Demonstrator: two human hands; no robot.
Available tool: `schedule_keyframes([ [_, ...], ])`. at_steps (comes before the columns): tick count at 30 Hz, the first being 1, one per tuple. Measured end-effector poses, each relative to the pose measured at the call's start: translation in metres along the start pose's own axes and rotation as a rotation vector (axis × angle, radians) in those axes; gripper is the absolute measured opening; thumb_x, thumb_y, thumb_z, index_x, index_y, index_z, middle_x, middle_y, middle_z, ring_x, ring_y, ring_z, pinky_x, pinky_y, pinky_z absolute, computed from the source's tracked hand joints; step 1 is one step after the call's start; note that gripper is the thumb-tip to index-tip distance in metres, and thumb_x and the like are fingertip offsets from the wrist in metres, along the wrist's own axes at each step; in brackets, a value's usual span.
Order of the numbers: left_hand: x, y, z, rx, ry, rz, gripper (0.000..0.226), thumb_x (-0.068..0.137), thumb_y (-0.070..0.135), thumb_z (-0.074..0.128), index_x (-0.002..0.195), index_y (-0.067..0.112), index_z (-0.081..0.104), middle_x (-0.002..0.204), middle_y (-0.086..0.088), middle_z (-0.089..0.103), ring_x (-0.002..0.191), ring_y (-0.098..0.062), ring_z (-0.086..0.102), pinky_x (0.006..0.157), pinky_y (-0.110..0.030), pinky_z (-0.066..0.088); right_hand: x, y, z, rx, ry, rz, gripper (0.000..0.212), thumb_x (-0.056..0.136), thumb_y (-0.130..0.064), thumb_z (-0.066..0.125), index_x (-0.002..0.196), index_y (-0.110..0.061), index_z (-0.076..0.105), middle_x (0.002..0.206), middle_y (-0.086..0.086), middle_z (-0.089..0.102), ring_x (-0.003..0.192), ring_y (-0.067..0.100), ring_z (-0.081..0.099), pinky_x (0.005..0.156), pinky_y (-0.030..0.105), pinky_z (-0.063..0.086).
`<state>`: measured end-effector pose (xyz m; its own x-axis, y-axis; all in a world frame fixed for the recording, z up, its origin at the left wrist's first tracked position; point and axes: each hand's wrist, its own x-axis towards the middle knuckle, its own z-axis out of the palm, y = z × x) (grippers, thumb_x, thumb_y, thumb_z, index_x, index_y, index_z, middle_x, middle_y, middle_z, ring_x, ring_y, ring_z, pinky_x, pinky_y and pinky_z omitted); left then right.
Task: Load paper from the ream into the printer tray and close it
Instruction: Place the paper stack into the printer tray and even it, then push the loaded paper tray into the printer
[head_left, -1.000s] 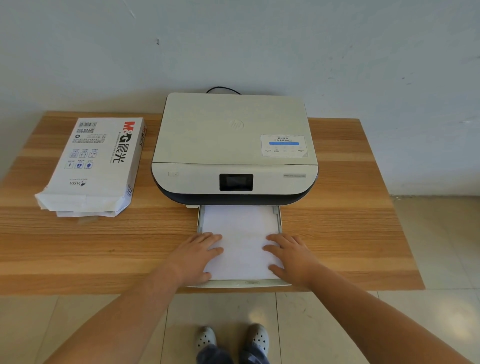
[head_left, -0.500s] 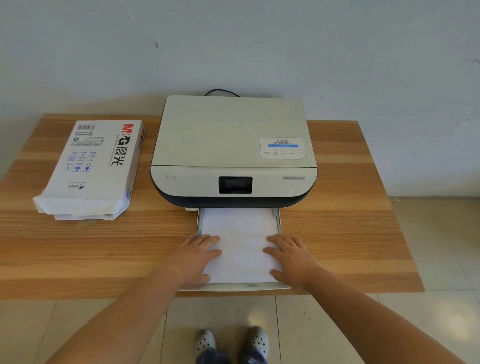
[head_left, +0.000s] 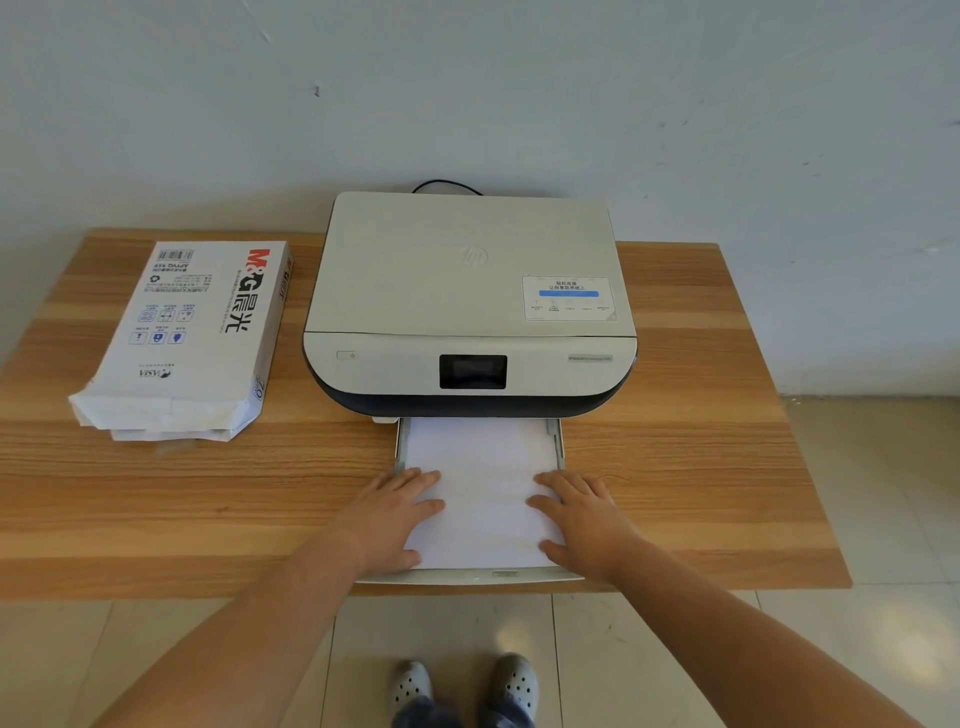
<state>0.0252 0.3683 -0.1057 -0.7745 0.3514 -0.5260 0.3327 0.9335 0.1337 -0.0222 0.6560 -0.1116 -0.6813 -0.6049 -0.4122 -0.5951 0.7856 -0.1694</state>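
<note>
A cream printer (head_left: 467, 291) with a dark base stands mid-table. Its paper tray (head_left: 498, 574) is pulled out toward me and holds a stack of white paper (head_left: 485, 488). My left hand (head_left: 387, 512) lies flat on the paper's left edge, fingers spread, thumb down at the tray's front corner. My right hand (head_left: 584, 514) lies flat on the right edge in the same way. Neither hand grips anything. The opened white ream (head_left: 182, 338) lies to the left of the printer, its torn end toward me.
The wooden table (head_left: 691, 467) stands against a pale wall (head_left: 519, 93). A black cable (head_left: 447, 185) runs behind the printer. The tray's front reaches the table's near edge. Tiled floor and my shoes (head_left: 462, 686) show below.
Both hands and the tray have crept slightly toward the printer; less of the tray sticks out than one second ago. The ream has not moved.
</note>
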Motion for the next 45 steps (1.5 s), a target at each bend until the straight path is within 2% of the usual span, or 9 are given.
schedule_keyframes([
  [12, -0.002, -0.002, 0.0, 0.001, -0.012, -0.003, 0.07, 0.087, 0.044, 0.054, 0.147, 0.033, 0.021, 0.16, 0.006, -0.006, 0.146, -0.017, -0.005, 0.119, -0.04, 0.001, -0.001, -0.001, -0.004, 0.061, -0.002, 0.012, 0.056, 0.091, -0.048, 0.048, 0.143, -0.029, 0.038, 0.157, -0.001, 0.023, 0.146, 0.021, 0.014, 0.118, 0.042, 0.009],
  [16, -0.004, -0.004, -0.008, 0.031, 0.085, -0.029, 0.062, 0.092, 0.049, 0.042, 0.148, 0.03, 0.022, 0.161, 0.003, 0.0, 0.147, -0.018, -0.002, 0.119, -0.04, 0.004, 0.003, -0.003, -0.011, 0.328, 0.077, 0.157, 0.053, 0.092, -0.048, 0.052, 0.141, -0.031, 0.041, 0.154, -0.006, 0.027, 0.143, 0.017, 0.02, 0.118, 0.041, 0.017],
  [19, -0.005, -0.007, -0.019, -0.029, 0.227, -0.13, 0.054, 0.095, 0.046, 0.04, 0.145, 0.025, 0.03, 0.157, 0.001, 0.02, 0.143, -0.019, 0.016, 0.117, -0.038, 0.017, 0.01, 0.002, -0.024, 0.497, 0.181, 0.289, 0.048, 0.093, -0.042, 0.056, 0.137, -0.026, 0.047, 0.149, -0.005, 0.036, 0.138, 0.017, 0.031, 0.115, 0.036, 0.025],
  [22, -0.002, -0.015, -0.025, -0.178, 0.323, -0.292, 0.041, 0.095, 0.04, 0.044, 0.133, 0.023, 0.046, 0.135, 0.001, 0.046, 0.121, -0.017, 0.045, 0.102, -0.033, 0.04, 0.016, 0.009, -0.038, 0.702, 0.239, 0.473, 0.042, 0.093, -0.037, 0.058, 0.132, -0.022, 0.052, 0.141, -0.003, 0.044, 0.126, 0.02, 0.043, 0.104, 0.035, 0.039],
  [24, 0.001, -0.02, -0.027, -0.346, 0.326, -0.432, 0.026, 0.095, 0.035, 0.045, 0.114, 0.022, 0.056, 0.111, 0.001, 0.059, 0.094, -0.014, 0.056, 0.083, -0.031, 0.05, 0.019, 0.014, -0.043, 0.835, 0.226, 0.592, 0.038, 0.094, -0.034, 0.056, 0.129, -0.019, 0.054, 0.129, 0.0, 0.053, 0.108, 0.02, 0.054, 0.084, 0.03, 0.047],
  [26, 0.004, -0.021, -0.028, -0.522, 0.261, -0.554, 0.02, 0.096, 0.033, 0.045, 0.103, 0.02, 0.059, 0.096, 0.001, 0.063, 0.08, -0.013, 0.057, 0.069, -0.029, 0.05, 0.022, 0.016, -0.044, 0.888, 0.169, 0.666, 0.029, 0.095, -0.033, 0.053, 0.118, -0.017, 0.059, 0.103, 0.001, 0.064, 0.082, 0.017, 0.059, 0.063, 0.027, 0.047],
  [29, 0.011, -0.017, -0.027, -0.646, 0.193, -0.649, 0.021, 0.097, 0.032, 0.043, 0.098, 0.02, 0.06, 0.092, 0.0, 0.063, 0.077, -0.013, 0.057, 0.064, -0.029, 0.047, 0.026, 0.019, -0.04, 0.908, 0.102, 0.713, 0.024, 0.094, -0.03, 0.053, 0.104, -0.012, 0.065, 0.077, -0.001, 0.062, 0.064, 0.014, 0.054, 0.055, 0.025, 0.044],
  [37, 0.023, -0.015, -0.026, -0.859, 0.18, -0.725, 0.022, 0.097, 0.025, 0.043, 0.095, 0.012, 0.06, 0.093, -0.008, 0.063, 0.08, -0.021, 0.059, 0.06, -0.03, 0.044, 0.034, 0.013, -0.033, 0.847, 0.03, 0.721, 0.025, 0.094, -0.023, 0.051, 0.069, -0.02, 0.052, 0.064, -0.002, 0.052, 0.054, 0.012, 0.046, 0.05, 0.023, 0.039],
  [45, 0.027, -0.02, -0.022, -0.852, 0.141, -0.695, 0.017, 0.097, 0.022, 0.045, 0.087, 0.013, 0.056, 0.084, -0.006, 0.06, 0.068, -0.014, 0.052, 0.053, -0.026, 0.037, 0.036, 0.009, -0.035, 0.576, -0.074, 0.679, 0.016, 0.09, -0.015, 0.043, 0.079, -0.016, 0.055, 0.066, -0.001, 0.054, 0.054, 0.013, 0.049, 0.046, 0.023, 0.04],
])
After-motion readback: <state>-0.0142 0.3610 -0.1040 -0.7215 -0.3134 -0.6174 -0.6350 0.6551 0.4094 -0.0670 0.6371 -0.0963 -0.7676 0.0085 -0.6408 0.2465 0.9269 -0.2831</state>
